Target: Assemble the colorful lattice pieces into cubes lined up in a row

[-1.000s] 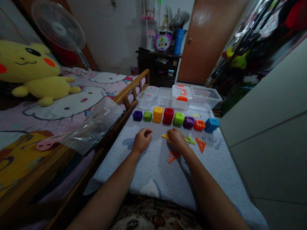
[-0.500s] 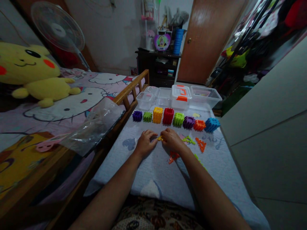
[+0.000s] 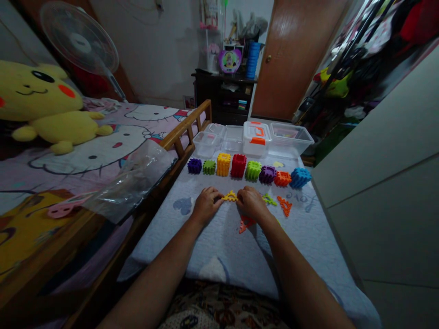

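Observation:
A yellow triangular toy building piece (image 3: 230, 197) with notched edges is held between my two hands, just above or on the cloth. My left hand (image 3: 206, 204) pinches its left corner. On its right corner, the fingers of my right hand (image 3: 253, 202) are closed. Close to my right hand lie a green triangular piece (image 3: 269, 199), an orange one (image 3: 284, 206) and a red-orange one (image 3: 245, 224), the last partly under my wrist. Beyond my hands stands a row of stacked notched square pieces, among them a yellow stack (image 3: 223, 165) and a red stack (image 3: 238, 166).
Clear plastic boxes (image 3: 291, 139) and a white-lidded box with orange clips (image 3: 256, 139) line the far end of the cloth-covered table (image 3: 219, 256). On the left are a wooden bed rail (image 3: 192, 123) and a plastic bag (image 3: 137, 178). A pale cabinet (image 3: 384, 192) stands right.
My right hand has shifted slightly right, away from my left hand. More of the yellow triangle now shows between them. The view has moved slightly.

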`<state>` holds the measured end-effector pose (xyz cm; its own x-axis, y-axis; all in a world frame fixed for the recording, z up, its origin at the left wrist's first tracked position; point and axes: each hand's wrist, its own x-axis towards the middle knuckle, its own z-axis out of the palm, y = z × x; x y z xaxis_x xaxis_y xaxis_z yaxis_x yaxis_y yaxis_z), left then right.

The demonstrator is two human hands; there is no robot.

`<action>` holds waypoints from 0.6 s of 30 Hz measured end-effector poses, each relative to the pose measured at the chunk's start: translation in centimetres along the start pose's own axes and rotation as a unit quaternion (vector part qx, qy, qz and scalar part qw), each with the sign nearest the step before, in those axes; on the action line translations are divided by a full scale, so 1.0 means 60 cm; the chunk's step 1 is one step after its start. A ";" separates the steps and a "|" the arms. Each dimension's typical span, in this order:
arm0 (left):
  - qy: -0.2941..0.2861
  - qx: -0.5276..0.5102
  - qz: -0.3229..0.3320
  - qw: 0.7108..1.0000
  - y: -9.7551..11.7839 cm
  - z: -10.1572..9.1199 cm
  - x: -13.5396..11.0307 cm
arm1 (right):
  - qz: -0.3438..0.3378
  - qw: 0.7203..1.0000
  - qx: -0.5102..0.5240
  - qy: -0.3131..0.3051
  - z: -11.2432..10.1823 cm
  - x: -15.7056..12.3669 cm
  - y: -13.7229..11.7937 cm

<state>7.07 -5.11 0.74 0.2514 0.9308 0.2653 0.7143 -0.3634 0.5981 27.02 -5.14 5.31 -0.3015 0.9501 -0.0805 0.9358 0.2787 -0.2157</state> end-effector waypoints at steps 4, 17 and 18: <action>-0.005 0.005 0.010 1.000 -0.002 -0.001 0.000 | -0.007 0.999 0.036 0.015 -0.008 -0.003 0.013; 0.041 -0.027 0.005 0.999 -0.003 -0.006 -0.003 | 0.028 0.979 0.083 0.184 0.006 -0.106 0.185; 0.050 -0.030 0.001 0.998 -0.003 -0.005 -0.003 | 0.032 0.977 0.089 0.193 0.012 -0.111 0.188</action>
<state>6.67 -5.24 0.82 0.1849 0.9227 0.3382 0.6728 -0.3697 0.6408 39.46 -8.43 2.70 -0.1210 0.9564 0.2657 0.8933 0.2217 -0.3910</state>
